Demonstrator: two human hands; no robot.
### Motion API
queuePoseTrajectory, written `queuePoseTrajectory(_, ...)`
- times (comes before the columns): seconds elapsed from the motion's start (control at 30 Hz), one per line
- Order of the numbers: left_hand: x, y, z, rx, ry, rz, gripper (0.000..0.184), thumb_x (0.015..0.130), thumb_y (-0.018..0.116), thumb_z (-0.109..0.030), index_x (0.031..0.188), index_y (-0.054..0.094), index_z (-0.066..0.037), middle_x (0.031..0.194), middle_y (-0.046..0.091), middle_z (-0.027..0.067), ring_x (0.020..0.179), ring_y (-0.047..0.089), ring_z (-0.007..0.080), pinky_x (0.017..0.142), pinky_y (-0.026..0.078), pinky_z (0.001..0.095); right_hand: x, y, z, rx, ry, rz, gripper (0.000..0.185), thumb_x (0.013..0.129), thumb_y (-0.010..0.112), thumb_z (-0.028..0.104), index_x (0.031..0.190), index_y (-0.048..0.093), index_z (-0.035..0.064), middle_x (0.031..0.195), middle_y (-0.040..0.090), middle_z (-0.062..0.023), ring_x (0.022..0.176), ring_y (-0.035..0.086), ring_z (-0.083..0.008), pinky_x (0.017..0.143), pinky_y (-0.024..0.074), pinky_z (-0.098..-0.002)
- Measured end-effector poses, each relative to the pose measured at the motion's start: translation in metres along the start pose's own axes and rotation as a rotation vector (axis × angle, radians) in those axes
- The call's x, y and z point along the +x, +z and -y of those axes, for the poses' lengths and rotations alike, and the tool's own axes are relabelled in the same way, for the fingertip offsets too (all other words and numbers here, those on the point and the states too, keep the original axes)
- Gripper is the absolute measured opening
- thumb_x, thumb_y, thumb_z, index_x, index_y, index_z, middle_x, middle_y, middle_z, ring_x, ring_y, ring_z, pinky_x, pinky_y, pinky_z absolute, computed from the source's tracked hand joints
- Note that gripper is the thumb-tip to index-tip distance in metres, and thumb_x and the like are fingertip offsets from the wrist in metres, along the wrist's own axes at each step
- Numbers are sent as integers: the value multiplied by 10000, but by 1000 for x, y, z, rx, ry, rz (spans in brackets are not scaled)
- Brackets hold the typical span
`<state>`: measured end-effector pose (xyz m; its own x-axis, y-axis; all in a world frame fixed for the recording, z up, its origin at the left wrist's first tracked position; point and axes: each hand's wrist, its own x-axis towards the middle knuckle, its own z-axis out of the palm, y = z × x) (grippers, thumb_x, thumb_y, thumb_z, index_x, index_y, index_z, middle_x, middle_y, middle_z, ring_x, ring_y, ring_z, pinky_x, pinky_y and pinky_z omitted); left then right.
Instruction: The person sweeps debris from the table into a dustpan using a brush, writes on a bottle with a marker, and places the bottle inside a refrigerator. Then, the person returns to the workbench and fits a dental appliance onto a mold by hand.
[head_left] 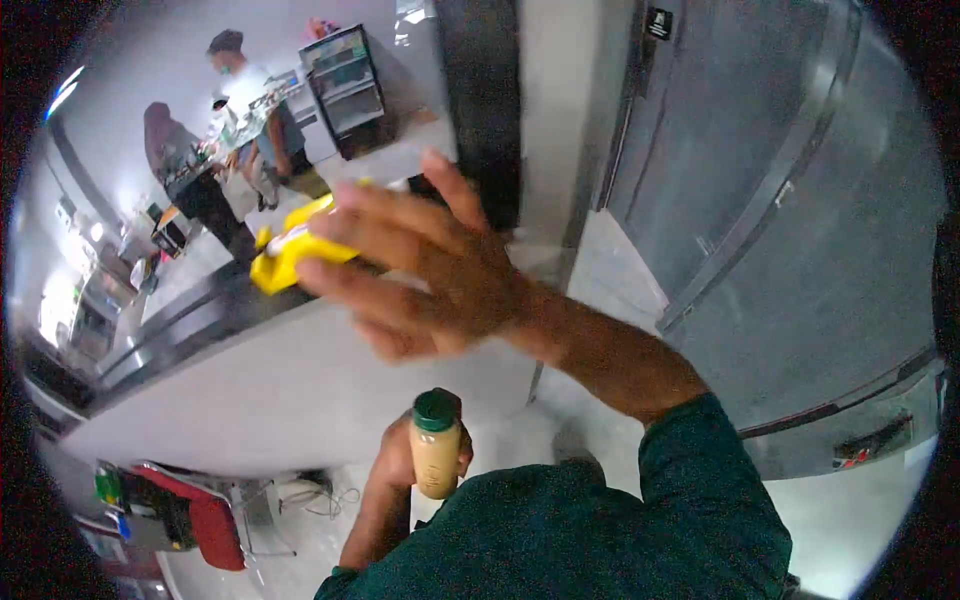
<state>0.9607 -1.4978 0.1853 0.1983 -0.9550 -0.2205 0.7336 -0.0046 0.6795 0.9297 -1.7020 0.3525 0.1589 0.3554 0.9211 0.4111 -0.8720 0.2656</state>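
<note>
And we have the bottle [437, 468] in the left hand [398, 452], lower middle, right before the torso. Above and farther out, there's the right hand [425, 265], a small object [280, 268] by its fingers; blur hides whether they touch. Beyond runs the counter [190, 328], one person [172, 145] and another person [250, 95] behind it, display cabinet [348, 90] to their right. Door [800, 260] far right, chair [215, 530] lower left!

- No wording could be read clearly.
- The bottle [436, 462] bore small dark lettering running lengthwise, too faint to make out.
- The black sign [659, 24] beside the grey door [720, 130] carried a white symbol and tiny, illegible print.
- Markings on the yellow object [283, 268] were blurred.
</note>
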Motion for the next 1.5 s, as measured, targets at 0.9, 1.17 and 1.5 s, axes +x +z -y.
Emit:
queuePoseTrajectory(0.9, 634, 110, -1, 477, 377, -465, 540, 1035, 258, -477, 1127, 547, -30, 847, 654, 135, 667, 639, 211, 594, 534, 331, -378, -121, -474, 437, 1236, 646, 491, 805, 725, 495, 985, 670, 42, 836, 661, -110, 763, 657, -242, 716, 520, -346)
queuePoseTrajectory(1.17, 778, 21, -157, 720, 344, -98, 461, 954, 527, -278, 1332, 463, -20, 1226, 568, 148, 1174, 523, 260, 1032, 380, 363, -369, -42, -657, 363, 983, 681, 405, 741, 813, 369, 982, 669, 77, 869, 629, -73, 778, 628, -218, 715, 510, -329)
queuePoseTrajectory(1.5, 899, -124, -371, 1073, 526, -450, 617, 711, 819, -206, 1243, 561, -29, 1202, 609, 131, 1139, 577, 262, 993, 432, 374, -330, 212, -871, 650, 748, 807, 510, 750, 736, 513, 1046, 655, 105, 900, 629, -88, 838, 633, -303, 740, 514, -401)
